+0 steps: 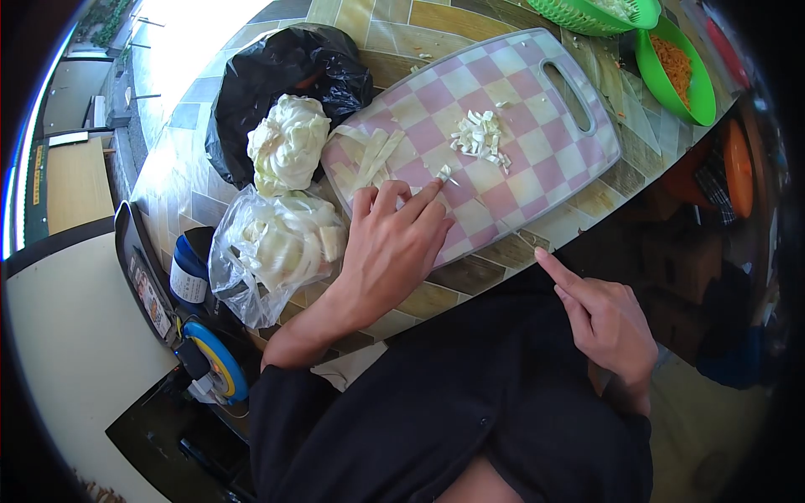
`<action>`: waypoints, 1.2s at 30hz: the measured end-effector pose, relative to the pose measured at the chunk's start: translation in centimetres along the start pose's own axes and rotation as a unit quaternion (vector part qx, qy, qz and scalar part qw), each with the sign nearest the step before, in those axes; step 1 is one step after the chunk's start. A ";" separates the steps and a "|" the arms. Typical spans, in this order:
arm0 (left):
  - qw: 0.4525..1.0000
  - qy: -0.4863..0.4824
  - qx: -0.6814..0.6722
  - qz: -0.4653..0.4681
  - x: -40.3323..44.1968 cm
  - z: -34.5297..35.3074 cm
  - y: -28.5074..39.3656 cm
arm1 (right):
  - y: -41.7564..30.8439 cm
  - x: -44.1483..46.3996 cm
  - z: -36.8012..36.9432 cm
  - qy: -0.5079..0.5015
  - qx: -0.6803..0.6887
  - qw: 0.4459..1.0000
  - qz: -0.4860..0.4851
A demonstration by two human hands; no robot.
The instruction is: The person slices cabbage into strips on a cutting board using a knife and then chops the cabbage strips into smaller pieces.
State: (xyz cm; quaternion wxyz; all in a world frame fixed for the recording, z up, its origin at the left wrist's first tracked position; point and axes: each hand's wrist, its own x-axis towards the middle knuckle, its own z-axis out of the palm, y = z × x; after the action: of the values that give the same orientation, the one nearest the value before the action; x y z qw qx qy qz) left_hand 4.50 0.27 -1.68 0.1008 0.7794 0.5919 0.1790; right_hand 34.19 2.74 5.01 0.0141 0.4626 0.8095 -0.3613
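My left hand [394,247] reaches over the near left part of the pink-and-white checkered cutting board [524,71], fingers bent and somewhat apart, its index fingertip touching a small white chopped piece [446,174]. A small pile of chopped white vegetable [480,137] lies farther up the board, and pale strips [376,159] rest at its left end. My right hand [605,320] is off the board's near edge, index finger stretched out and the other fingers curled. A thin line shows by that fingertip; what the hand holds is too unclear to name.
Left of the board are a whitish vegetable head [289,142] on a black plastic bag [243,109] and a clear bag of pale vegetable [281,239]. At the upper right stand a green basket [587,15] and a green bowl [702,96] with orange shreds [671,63].
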 end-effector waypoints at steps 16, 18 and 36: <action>1.000 -0.008 -0.007 0.009 -0.1 -0.1 -0.1 | -0.1 -0.2 0.8 0.018 -0.011 1.000 0.000; 1.000 -0.008 -0.009 0.011 -0.2 -0.1 0.0 | -0.1 0.2 1.3 0.038 -0.004 0.999 0.000; 0.999 -0.030 0.014 0.013 -0.6 -0.8 0.2 | 0.2 -0.4 0.9 -0.004 0.010 1.000 -0.015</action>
State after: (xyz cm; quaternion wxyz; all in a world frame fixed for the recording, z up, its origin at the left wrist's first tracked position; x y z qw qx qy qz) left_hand 4.19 -0.38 -0.96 0.1056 0.7937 0.5804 0.1483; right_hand 34.32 2.02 4.37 0.0070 0.4489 0.8127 -0.3714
